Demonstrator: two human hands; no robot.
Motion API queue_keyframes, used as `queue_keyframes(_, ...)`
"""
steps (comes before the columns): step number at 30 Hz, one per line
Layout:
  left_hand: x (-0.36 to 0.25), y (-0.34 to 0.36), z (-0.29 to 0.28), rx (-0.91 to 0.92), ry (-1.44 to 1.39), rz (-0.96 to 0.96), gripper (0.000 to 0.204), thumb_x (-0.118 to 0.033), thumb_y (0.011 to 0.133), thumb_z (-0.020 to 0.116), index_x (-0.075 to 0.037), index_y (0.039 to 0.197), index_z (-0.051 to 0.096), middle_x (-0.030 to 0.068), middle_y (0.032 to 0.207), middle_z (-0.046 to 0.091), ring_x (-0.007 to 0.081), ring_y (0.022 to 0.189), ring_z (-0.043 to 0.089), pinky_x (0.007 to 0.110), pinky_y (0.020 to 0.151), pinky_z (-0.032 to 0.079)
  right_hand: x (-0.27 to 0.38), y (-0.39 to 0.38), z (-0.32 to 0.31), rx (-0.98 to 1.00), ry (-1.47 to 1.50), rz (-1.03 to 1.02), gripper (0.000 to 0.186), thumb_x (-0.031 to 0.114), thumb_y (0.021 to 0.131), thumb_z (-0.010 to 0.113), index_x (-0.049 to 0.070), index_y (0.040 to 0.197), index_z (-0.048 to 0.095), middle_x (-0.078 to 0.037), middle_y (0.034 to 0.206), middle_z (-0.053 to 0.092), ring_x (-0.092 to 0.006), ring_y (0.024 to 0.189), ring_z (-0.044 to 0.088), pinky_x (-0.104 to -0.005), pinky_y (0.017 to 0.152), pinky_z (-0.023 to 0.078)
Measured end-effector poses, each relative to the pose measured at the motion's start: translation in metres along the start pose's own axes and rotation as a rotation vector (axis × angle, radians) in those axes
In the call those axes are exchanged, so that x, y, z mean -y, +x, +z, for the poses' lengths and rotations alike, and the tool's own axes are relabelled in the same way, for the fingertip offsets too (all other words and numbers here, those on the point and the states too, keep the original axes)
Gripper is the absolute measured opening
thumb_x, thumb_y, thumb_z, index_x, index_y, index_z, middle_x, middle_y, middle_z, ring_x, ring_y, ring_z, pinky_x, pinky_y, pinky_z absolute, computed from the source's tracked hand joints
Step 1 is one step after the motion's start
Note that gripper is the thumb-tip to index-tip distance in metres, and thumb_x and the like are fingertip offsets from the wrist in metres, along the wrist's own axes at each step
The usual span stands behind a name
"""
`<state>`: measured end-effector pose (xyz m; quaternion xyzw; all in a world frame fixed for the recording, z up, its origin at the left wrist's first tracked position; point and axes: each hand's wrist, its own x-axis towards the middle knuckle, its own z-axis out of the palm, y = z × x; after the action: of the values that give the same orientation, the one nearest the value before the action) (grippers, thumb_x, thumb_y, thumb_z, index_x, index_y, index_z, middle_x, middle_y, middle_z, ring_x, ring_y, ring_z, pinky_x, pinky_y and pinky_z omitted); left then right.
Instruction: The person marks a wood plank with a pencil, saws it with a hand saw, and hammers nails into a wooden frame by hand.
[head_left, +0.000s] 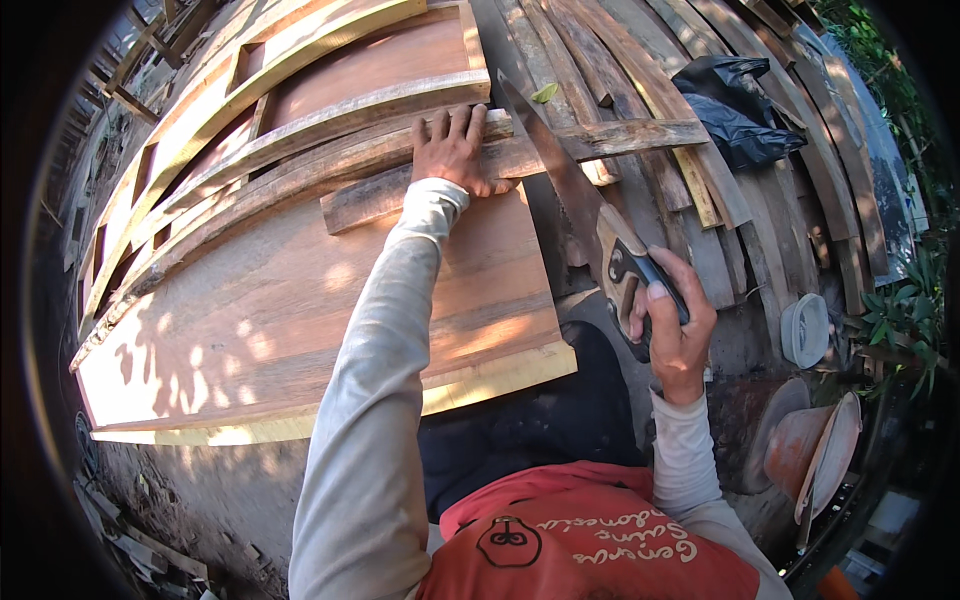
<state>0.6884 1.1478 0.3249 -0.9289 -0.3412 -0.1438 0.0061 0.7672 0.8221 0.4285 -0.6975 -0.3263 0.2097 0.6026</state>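
Observation:
My right hand (682, 325) is closed around the handle of a handsaw (556, 172). The saw's long, brownish blade points up and away, crossing a rough wooden batten (640, 136) just right of my left hand. My left hand (448, 150) presses down on this batten, fingers bent over its far side and thumb toward the blade. The batten lies crosswise on a large wooden panel (270, 310), and its right end sticks out past the panel's edge. Whether the teeth have cut into the wood cannot be made out.
A slatted wooden frame (370, 95) rests at the far left. Several long planks (640, 60) lie at the far right, with a black plastic bag (735, 110) on them. A white tub (804, 330) and an orange-brown bowl-shaped container (800, 455) are at the right.

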Motion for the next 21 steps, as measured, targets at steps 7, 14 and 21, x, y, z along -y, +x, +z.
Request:
queue_keyframes(7, 0.017, -0.007, -0.003, -0.012, 0.026, -0.029, 0.129, -0.071, 0.049, 0.089, -0.017, 0.156, 0.041, 0.0076, 0.153, 0.048, 0.0338, 0.144, 0.041, 0.060, 0.120, 0.028, 0.015, -0.049, -0.028, 0.008, -0.052, -0.017, 0.038, 0.013, 0.099, 0.057, -0.007, 0.130, 0.059, -0.007, 0.079, 0.062, -0.0098, 0.058, 0.056, -0.0261, 0.053, 0.046)
queue_keyframes(14, 0.005, -0.002, -0.008, -0.006, -0.009, -0.034, 0.130, -0.076, 0.048, 0.087, -0.019, 0.156, 0.042, 0.0152, 0.153, 0.046, 0.0364, 0.145, 0.041, 0.058, 0.122, 0.024, 0.013, 0.010, 0.008, 0.038, -0.031, -0.015, 0.033, 0.012, 0.101, 0.056, -0.005, 0.129, 0.060, -0.004, 0.078, 0.061, -0.0075, 0.058, 0.054, -0.0268, 0.050, 0.044)
queue_keyframes(21, 0.030, -0.007, -0.001, -0.047, 0.021, -0.062, 0.133, -0.075, 0.047, 0.088, -0.019, 0.157, 0.039, 0.0145, 0.150, 0.048, 0.0347, 0.144, 0.041, 0.059, 0.120, 0.028, 0.023, -0.042, -0.012, 0.056, -0.128, -0.066, 0.036, 0.011, 0.099, 0.056, -0.004, 0.130, 0.060, -0.006, 0.078, 0.063, -0.0084, 0.058, 0.056, -0.0265, 0.052, 0.046)
